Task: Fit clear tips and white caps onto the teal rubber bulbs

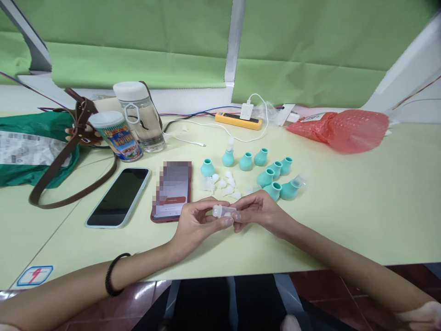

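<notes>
Between my two hands, over the front of the table, is a small clear plastic tube [223, 211] lying sideways. My left hand [203, 220] pinches it with thumb and fingers from the left. My right hand [257, 213] closes on its right end, where the fingertips hide the detail. Just beyond lie several small white plastic pieces [227, 184] in a loose heap. Several teal rubber bulbs [245, 161] stand around them. One bulb [228, 157] at the back and another teal bulb [290, 189] at the right have clear tubes in their necks.
Left of my hands lie a phone with a red case [172, 193] and a phone with a pale case [119, 197]. Behind them stand a cup [119, 138] and a water bottle [141, 119]. A yellow power strip [237, 121] and a red bubble-wrap bag [344, 131] lie along the back.
</notes>
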Demonstrator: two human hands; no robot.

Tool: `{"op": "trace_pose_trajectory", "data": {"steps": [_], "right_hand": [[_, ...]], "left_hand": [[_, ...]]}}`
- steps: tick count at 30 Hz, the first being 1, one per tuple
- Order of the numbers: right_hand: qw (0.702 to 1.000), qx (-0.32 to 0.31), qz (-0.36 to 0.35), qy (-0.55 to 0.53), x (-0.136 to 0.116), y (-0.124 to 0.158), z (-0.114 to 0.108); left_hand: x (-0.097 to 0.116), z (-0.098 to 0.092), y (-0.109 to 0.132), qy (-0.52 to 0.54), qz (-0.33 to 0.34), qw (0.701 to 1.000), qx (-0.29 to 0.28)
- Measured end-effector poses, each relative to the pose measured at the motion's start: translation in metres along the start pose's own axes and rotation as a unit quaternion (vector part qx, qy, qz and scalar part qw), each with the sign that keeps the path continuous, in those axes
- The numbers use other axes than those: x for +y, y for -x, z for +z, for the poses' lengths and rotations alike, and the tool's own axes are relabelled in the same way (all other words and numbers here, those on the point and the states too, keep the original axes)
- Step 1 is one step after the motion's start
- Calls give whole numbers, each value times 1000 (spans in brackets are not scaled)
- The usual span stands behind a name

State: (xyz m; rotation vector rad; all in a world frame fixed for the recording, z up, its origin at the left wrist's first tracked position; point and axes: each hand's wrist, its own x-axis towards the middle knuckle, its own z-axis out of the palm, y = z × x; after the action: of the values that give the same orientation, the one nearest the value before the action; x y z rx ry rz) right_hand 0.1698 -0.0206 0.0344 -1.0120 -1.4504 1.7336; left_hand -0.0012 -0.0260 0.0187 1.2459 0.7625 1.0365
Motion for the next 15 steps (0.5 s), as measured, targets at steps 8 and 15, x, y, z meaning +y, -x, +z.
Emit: {"op": "trace_pose_trajectory", "data": {"steps": [8, 15], "right_hand": [[712, 276, -325, 558, -17, 10, -16], [556, 341, 15, 758, -40, 23, -39]], "left_hand": [[1, 1, -1, -54, -50, 996, 48], [-1, 1, -1, -54, -71, 996, 25]]}}
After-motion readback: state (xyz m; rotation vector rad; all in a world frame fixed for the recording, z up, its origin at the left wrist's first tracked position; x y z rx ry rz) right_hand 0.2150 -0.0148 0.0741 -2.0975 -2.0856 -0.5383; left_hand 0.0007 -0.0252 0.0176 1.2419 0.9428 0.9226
